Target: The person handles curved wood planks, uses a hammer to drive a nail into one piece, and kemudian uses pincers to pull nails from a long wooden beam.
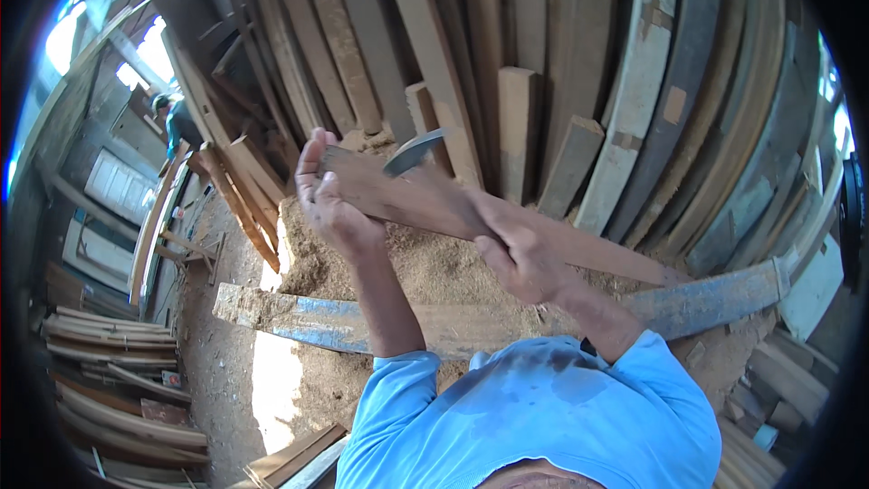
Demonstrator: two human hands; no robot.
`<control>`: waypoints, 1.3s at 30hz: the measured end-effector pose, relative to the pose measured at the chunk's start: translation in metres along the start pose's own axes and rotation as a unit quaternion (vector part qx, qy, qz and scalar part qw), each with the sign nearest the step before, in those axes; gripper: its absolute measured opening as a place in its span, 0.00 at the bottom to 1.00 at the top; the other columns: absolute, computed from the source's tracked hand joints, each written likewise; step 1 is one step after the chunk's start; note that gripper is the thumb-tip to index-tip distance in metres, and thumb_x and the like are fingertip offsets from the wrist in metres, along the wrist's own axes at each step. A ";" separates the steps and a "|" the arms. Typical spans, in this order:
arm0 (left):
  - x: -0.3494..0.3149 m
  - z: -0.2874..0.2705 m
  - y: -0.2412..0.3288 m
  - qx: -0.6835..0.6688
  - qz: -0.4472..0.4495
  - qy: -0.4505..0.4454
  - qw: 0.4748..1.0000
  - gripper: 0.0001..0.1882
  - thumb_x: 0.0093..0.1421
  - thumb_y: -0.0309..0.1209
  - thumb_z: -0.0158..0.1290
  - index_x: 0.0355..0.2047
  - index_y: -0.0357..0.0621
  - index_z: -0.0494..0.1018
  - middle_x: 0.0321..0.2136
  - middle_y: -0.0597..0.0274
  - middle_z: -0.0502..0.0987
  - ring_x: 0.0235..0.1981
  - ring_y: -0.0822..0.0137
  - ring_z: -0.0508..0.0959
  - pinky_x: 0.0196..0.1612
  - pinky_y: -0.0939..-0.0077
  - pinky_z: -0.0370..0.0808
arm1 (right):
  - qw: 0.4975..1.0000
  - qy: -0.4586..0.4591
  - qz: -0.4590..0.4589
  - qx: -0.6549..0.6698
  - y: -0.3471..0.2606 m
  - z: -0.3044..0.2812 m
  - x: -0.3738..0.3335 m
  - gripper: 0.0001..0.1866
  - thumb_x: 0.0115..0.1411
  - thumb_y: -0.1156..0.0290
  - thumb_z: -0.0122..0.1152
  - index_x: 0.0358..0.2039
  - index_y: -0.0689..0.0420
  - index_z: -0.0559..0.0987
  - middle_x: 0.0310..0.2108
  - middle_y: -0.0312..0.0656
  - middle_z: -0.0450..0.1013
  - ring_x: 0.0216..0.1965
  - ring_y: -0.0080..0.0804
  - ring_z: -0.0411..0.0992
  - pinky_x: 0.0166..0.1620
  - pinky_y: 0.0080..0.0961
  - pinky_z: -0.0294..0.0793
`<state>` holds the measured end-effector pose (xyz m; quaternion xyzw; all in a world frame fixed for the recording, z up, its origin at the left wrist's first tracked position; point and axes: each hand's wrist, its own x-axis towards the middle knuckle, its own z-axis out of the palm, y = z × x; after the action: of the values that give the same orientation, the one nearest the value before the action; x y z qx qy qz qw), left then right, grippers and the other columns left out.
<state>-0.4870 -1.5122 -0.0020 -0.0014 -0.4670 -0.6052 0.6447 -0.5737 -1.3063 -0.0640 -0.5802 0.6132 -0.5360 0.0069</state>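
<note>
My left hand [337, 208] grips the near-left end of a long brown wooden board [376, 195], its fingers curled round the edge. The board slants down to the right, passing behind my right hand [527, 261]. That hand is closed round the dark handle of an adze-like tool [415, 152]. Its curved grey metal head is over the board's face, close to my left hand. The handle is smeared by motion, and whether the blade touches the wood I cannot tell.
A worn beam with blue paint [317, 319] lies crosswise before me, over sawdust [425, 272]. Tall planks [516, 127] lean along the far side. Stacked boards [127, 417] lie at left. Another person [181, 124] is at the far left, beside timber.
</note>
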 end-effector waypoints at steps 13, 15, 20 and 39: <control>0.044 -0.072 -0.019 0.063 -0.205 -0.145 0.966 0.30 0.57 0.31 0.49 0.61 0.42 0.57 0.57 0.43 0.67 0.58 0.51 0.70 0.58 0.56 0.74 | 0.833 0.405 0.356 0.123 0.108 -0.073 -0.203 0.13 0.66 0.62 0.54 0.38 0.60 0.75 0.22 0.31 0.70 0.22 0.16 0.70 0.23 0.18 0.69; 0.053 -0.072 -0.024 0.058 -0.215 -0.195 0.955 0.31 0.56 0.32 0.51 0.61 0.43 0.57 0.58 0.41 0.67 0.58 0.51 0.70 0.58 0.56 0.75 | 0.770 0.488 0.411 0.013 0.132 -0.084 -0.261 0.12 0.64 0.65 0.55 0.37 0.63 0.75 0.22 0.37 0.71 0.22 0.26 0.71 0.26 0.25 0.72; 0.038 -0.020 0.008 0.090 -0.099 -0.322 0.937 0.48 0.57 0.51 0.60 0.68 0.41 0.49 0.63 0.38 0.60 0.64 0.44 0.63 0.65 0.49 0.64 | 0.634 0.409 0.559 -0.343 0.200 -0.071 -0.397 0.21 0.58 0.70 0.55 0.49 0.67 0.69 0.28 0.59 0.74 0.34 0.62 0.74 0.44 0.49 0.74; 0.034 0.028 -0.024 -0.266 -0.113 -0.333 0.898 0.40 0.50 0.54 0.67 0.49 0.40 0.60 0.36 0.63 0.63 0.39 0.64 0.68 0.47 0.67 0.66 | 0.821 0.200 0.323 -0.427 0.171 -0.127 -0.267 0.29 0.53 0.66 0.65 0.55 0.56 0.71 0.52 0.53 0.69 0.56 0.52 0.65 0.57 0.46 0.65</control>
<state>-0.5279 -1.5288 0.0207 -0.3214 -0.4728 -0.7398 0.3547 -0.6865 -1.0741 -0.2879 -0.1735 0.9208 -0.2922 -0.1912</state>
